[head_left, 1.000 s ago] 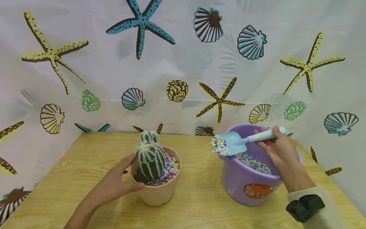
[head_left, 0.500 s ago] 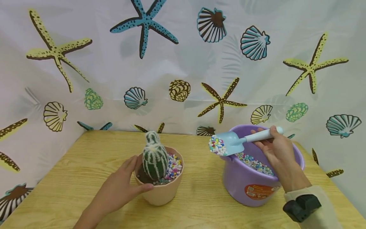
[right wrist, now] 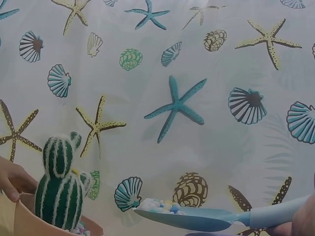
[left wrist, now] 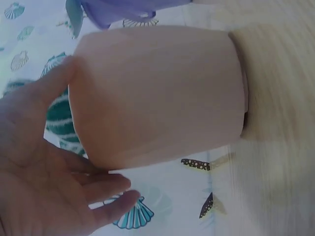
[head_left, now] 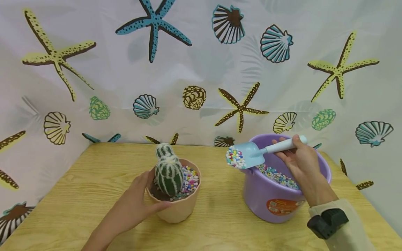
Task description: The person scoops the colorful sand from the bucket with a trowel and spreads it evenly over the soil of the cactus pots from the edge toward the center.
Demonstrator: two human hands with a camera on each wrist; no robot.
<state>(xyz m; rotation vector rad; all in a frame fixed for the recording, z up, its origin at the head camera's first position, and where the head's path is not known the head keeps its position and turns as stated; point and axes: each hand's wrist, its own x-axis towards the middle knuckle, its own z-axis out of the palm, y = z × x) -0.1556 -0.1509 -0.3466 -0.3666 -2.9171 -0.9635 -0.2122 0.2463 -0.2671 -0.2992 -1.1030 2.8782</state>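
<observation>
A peach-coloured pot point(head_left: 177, 211) holds a green cactus with white woolly ribs point(head_left: 169, 177). Dark soil shows on the pot's left side, and colourful pebbles point(head_left: 190, 178) cover its right. My left hand point(head_left: 135, 198) grips the pot at its left rim, thumb toward the front and fingers behind; the left wrist view shows thumb and fingers at the pot wall point(left wrist: 157, 98). My right hand point(head_left: 303, 165) holds a light blue scoop point(head_left: 255, 156) by its handle. Pebbles point(head_left: 235, 157) lie heaped at the scoop's tip, which reaches past the left rim of the purple bucket point(head_left: 262, 205).
More pebbles point(head_left: 279, 178) lie inside the bucket, which stands on the right of the wood-grain table point(head_left: 216, 223). A stretch of tabletop separates pot and bucket. Behind the table hangs a pale cloth point(head_left: 176, 76) printed with shells and starfish.
The pot and cactus have turned, so the cactus's upper part shows a different side. My left hand has shifted slightly right with the pot. The loaded scoop has moved a little left over the bucket.
</observation>
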